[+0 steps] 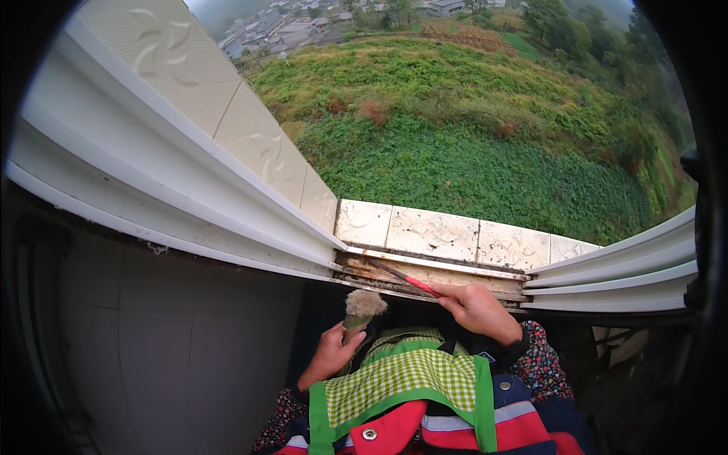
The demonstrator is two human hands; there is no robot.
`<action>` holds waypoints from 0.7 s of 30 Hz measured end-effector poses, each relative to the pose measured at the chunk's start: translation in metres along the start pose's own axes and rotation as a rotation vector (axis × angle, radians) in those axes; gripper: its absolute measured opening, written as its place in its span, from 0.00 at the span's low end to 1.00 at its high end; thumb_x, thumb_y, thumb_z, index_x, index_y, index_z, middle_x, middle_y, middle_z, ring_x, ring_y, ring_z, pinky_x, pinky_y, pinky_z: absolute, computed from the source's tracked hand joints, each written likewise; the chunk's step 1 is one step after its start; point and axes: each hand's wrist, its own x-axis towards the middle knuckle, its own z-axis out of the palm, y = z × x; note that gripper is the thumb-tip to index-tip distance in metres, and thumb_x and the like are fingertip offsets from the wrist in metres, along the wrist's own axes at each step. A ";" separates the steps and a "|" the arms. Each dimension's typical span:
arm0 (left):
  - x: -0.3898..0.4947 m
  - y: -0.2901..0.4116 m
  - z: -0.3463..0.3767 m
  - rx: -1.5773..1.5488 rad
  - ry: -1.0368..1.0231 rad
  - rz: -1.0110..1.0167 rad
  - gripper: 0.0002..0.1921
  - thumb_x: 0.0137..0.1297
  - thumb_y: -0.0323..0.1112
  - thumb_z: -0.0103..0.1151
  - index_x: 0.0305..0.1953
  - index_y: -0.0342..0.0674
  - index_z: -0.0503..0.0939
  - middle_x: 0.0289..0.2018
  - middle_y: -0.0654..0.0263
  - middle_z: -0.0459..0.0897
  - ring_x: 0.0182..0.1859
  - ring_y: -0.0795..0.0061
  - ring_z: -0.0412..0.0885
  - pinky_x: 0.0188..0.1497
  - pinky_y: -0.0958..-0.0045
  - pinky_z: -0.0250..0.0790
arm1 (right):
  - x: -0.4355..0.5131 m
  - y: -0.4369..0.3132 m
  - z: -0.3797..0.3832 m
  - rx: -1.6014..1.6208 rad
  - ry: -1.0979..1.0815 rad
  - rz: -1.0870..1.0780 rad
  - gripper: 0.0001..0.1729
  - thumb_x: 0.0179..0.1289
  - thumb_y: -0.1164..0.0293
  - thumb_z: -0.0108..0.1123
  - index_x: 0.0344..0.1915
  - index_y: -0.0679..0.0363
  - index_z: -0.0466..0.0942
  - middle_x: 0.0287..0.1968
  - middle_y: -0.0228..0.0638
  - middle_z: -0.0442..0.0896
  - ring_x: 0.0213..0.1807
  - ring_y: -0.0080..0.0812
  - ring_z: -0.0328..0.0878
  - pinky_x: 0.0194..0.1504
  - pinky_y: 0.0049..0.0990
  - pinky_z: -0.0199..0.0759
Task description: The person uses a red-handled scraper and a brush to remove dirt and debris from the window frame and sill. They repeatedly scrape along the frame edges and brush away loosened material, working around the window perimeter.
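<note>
In my left hand (335, 350) is a brush (364, 304), its pale, frayed bristles pointing up and away from me. The brush head is on my side of the sill, apart from the window track (472, 275). My right hand (480, 313) grips a slim tool (422, 285) with a red handle and a dark shaft. Its tip reaches down into the left part of the track, where brown dirt and rust-coloured stains lie. Whether the tip touches the track bottom I cannot tell.
White window frame sides rise at the left (187, 165) and right (614, 267). Beyond the track runs an outer ledge of cream tiles (435, 233) with dark specks. Past it the drop opens onto a green slope (466, 165). A checked apron (409, 372) covers my front.
</note>
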 end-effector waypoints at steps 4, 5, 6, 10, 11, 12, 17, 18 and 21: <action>-0.005 0.004 -0.002 0.030 -0.018 -0.039 0.15 0.68 0.37 0.64 0.50 0.34 0.82 0.40 0.52 0.85 0.42 0.56 0.86 0.45 0.65 0.75 | 0.041 -0.021 0.025 -0.168 0.002 -0.077 0.18 0.66 0.71 0.61 0.56 0.53 0.82 0.31 0.49 0.84 0.33 0.52 0.82 0.35 0.45 0.75; -0.007 0.004 -0.002 0.048 -0.026 -0.025 0.15 0.68 0.37 0.64 0.50 0.34 0.82 0.40 0.52 0.85 0.41 0.57 0.85 0.44 0.65 0.75 | 0.041 -0.023 0.022 -0.195 0.029 -0.126 0.19 0.65 0.71 0.61 0.57 0.52 0.82 0.30 0.48 0.83 0.31 0.51 0.82 0.34 0.45 0.74; -0.008 0.004 -0.003 0.071 -0.045 -0.049 0.15 0.68 0.37 0.64 0.49 0.34 0.82 0.39 0.52 0.85 0.41 0.57 0.85 0.43 0.64 0.75 | 0.043 -0.024 0.021 -0.229 0.020 -0.169 0.20 0.65 0.71 0.61 0.57 0.51 0.82 0.28 0.46 0.82 0.29 0.51 0.81 0.33 0.45 0.74; -0.009 -0.002 -0.003 0.064 -0.015 0.010 0.15 0.68 0.37 0.65 0.48 0.33 0.82 0.37 0.53 0.84 0.38 0.58 0.85 0.41 0.64 0.74 | 0.033 -0.019 0.002 -0.405 0.011 -0.290 0.25 0.63 0.71 0.61 0.60 0.45 0.80 0.24 0.40 0.78 0.25 0.45 0.79 0.28 0.42 0.72; -0.009 -0.003 -0.003 0.062 -0.009 0.010 0.15 0.68 0.37 0.65 0.48 0.33 0.82 0.37 0.53 0.84 0.38 0.57 0.85 0.41 0.64 0.74 | 0.032 -0.017 0.000 -0.473 -0.046 -0.222 0.25 0.63 0.71 0.61 0.61 0.44 0.80 0.24 0.39 0.79 0.25 0.44 0.79 0.27 0.41 0.72; -0.009 -0.005 -0.002 0.072 -0.016 -0.042 0.15 0.68 0.37 0.65 0.48 0.33 0.82 0.37 0.53 0.84 0.37 0.57 0.85 0.40 0.64 0.74 | 0.034 -0.015 -0.002 -0.554 0.007 -0.261 0.27 0.59 0.73 0.59 0.60 0.43 0.80 0.23 0.35 0.78 0.23 0.40 0.80 0.25 0.39 0.72; -0.006 -0.008 0.002 0.075 -0.013 0.052 0.13 0.67 0.37 0.66 0.44 0.32 0.82 0.35 0.53 0.83 0.35 0.59 0.84 0.38 0.64 0.74 | 0.050 -0.008 0.004 -0.588 0.070 -0.393 0.30 0.55 0.74 0.60 0.60 0.45 0.80 0.25 0.34 0.79 0.22 0.40 0.79 0.25 0.38 0.73; -0.006 -0.007 0.002 0.116 -0.013 0.068 0.13 0.67 0.37 0.66 0.44 0.31 0.82 0.35 0.53 0.83 0.35 0.59 0.84 0.38 0.64 0.74 | 0.050 -0.008 0.005 -0.598 0.027 -0.411 0.30 0.54 0.73 0.61 0.60 0.46 0.80 0.25 0.33 0.79 0.22 0.40 0.78 0.25 0.38 0.73; -0.004 -0.005 0.002 0.073 0.007 0.126 0.13 0.67 0.37 0.66 0.43 0.31 0.83 0.34 0.53 0.83 0.34 0.59 0.84 0.37 0.65 0.73 | 0.049 -0.009 0.004 -0.641 0.038 -0.434 0.31 0.54 0.73 0.61 0.61 0.46 0.80 0.25 0.33 0.79 0.21 0.38 0.78 0.25 0.37 0.72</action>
